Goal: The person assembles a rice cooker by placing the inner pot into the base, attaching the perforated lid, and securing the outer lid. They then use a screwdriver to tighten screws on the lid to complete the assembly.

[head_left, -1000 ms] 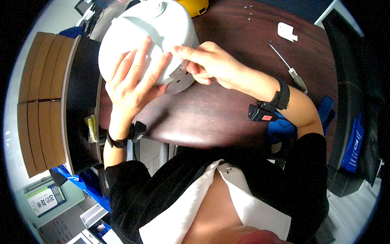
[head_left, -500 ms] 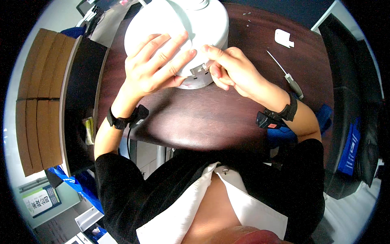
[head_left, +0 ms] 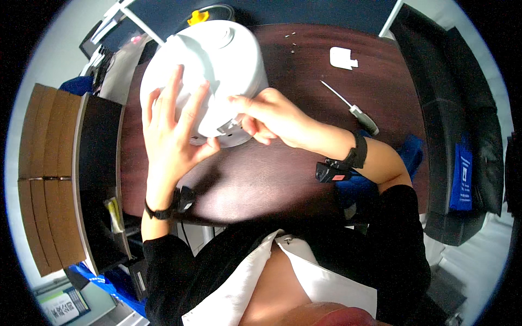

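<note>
A large white round appliance (head_left: 242, 62) rests on the dark wooden table, with a small notched opening (head_left: 228, 127) low on its near side. My left hand (head_left: 174, 122) lies against its top left with the fingers spread. At the near right edge, my right hand (head_left: 272, 117) grips the appliance by the opening, thumb on top and the other fingers curled below. Whether a small part sits between those fingers is hidden. To the right lie a screwdriver (head_left: 363, 119) with a grey handle and a flat white cover plate (head_left: 341, 57).
Several tiny screws (head_left: 293, 43) lie at the table's far side. Something yellow (head_left: 198, 18) stands behind the appliance. A blue chair (head_left: 411, 155) is at the right edge, beside a black sofa (head_left: 437, 130). Stacked cardboard (head_left: 46, 163) stands left on a shelf.
My view has shifted, so the table sits lower and more of the appliance shows. My left hand's fingers have spread wider and moved leftward on it. My right hand stays at the opening.
</note>
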The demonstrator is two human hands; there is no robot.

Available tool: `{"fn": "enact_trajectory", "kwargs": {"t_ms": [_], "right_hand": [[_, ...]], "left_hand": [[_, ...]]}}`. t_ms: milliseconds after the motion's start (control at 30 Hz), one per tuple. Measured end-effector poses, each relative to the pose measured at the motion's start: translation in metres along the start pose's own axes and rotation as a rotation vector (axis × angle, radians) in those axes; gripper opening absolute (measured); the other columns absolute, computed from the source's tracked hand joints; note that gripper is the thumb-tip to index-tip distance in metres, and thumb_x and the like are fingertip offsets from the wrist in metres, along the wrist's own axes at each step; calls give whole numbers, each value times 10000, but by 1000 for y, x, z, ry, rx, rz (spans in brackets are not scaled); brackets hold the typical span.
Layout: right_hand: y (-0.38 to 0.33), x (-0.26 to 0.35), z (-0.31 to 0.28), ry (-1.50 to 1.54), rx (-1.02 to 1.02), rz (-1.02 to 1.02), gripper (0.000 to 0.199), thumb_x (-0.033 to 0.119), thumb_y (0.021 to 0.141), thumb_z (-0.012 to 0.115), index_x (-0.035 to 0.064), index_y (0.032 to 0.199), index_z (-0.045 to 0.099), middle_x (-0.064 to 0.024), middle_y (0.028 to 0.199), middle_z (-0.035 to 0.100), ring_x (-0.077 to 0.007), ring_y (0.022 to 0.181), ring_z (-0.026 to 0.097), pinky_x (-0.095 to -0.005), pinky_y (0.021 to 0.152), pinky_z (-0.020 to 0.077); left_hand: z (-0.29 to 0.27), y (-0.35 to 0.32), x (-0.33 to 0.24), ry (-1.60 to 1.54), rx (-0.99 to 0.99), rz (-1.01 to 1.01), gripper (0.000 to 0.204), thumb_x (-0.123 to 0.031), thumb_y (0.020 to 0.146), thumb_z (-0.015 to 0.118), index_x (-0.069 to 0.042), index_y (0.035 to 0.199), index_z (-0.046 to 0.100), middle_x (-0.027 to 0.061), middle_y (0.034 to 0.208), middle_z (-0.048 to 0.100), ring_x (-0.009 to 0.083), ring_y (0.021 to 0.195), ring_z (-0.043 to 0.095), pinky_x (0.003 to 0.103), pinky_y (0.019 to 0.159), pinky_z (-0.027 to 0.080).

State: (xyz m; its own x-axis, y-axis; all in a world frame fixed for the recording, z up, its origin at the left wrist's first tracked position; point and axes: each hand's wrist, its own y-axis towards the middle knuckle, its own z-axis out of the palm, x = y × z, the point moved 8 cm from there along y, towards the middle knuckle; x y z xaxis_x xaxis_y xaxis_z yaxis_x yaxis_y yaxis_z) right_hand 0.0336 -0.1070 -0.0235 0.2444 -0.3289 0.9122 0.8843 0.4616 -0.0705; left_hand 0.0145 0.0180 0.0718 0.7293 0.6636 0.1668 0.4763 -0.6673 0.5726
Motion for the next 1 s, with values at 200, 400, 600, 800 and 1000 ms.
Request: {"fn": "enact_trajectory", "kwargs": {"t_ms": [200,400,600,800,1000], "right_hand": [[3,1,3,-2,68,-6,452,436,945,583,-6,856,609,-51,550,545,-82,356,434,-233,339,354],[5,-4,1,-35,74,-32,474,458,939,584,-7,850,612,-54,529,541,-94,358,448,-243,338,358],[9,2,-9,-307,220,183,501,429,981,519,-14,785,648,-46,511,566,-68,394,491,-223,383,401],[3,122,-168,-1238,-469,-152,620,671,824,605,59,758,673,-18,552,557,-135,448,548,-270,493,502],[-50,127,-328,-1206,-894,259,595,584,791,691,1,830,579,-12,635,549,-108,469,554,-257,362,434]], "left_hand": [[-8,22,-13,-13,230,-41,997,-110,443,813,-282,1380,516,185,1505,360,340,1185,549,472,1033,392],[-7,24,-12,-115,229,-40,988,-98,407,806,-260,1349,553,153,1482,411,313,1064,626,433,978,471],[-8,22,-12,-113,156,-5,870,-181,501,759,-258,1345,562,165,1482,407,319,1119,600,465,1034,423],[-18,18,-14,-127,146,-76,797,-130,558,693,-248,1336,564,168,1490,395,331,1191,558,509,1088,348],[-14,19,-16,-151,199,-132,803,-94,583,687,-251,1356,536,136,1515,364,323,1264,512,532,1103,329]]}}
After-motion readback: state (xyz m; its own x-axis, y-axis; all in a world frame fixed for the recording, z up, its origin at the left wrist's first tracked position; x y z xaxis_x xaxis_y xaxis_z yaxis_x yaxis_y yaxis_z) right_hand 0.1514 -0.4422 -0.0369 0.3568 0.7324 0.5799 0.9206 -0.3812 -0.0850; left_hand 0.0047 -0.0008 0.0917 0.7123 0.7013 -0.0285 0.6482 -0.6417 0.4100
